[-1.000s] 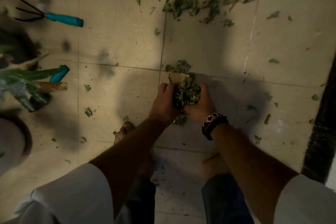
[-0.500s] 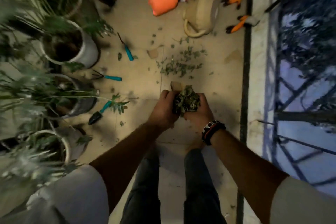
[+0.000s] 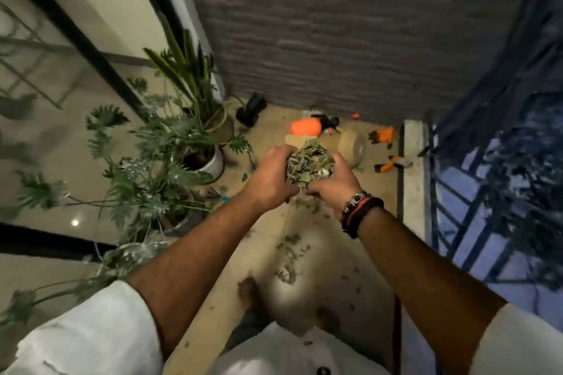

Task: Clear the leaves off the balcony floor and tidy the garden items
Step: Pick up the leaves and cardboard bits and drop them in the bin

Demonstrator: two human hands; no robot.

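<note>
A clump of dry green leaves [image 3: 307, 165] is cupped between my two hands, held up in front of my chest, well above the floor. My left hand [image 3: 269, 173] curls round its left side and my right hand [image 3: 333, 182], with bracelets at the wrist, curls round its right side. More loose leaves [image 3: 289, 256] lie scattered on the tan tiled floor [image 3: 374, 213] below my arms. An orange sprayer bottle [image 3: 305, 127], a beige watering can [image 3: 352, 148] and orange gloves [image 3: 384, 134] lie at the far end of the balcony.
Potted plants [image 3: 182, 143] crowd the left side beside a glass door [image 3: 61, 100]. A grey brick wall [image 3: 335, 24] closes the far end. A dark metal railing [image 3: 475, 207] with a concrete kerb runs along the right. A black object [image 3: 253, 109] stands by the wall.
I have risen from a crouch with the leaf clump lifted off the floor in both hands. The view has swung up from the tiles to the far wall.
</note>
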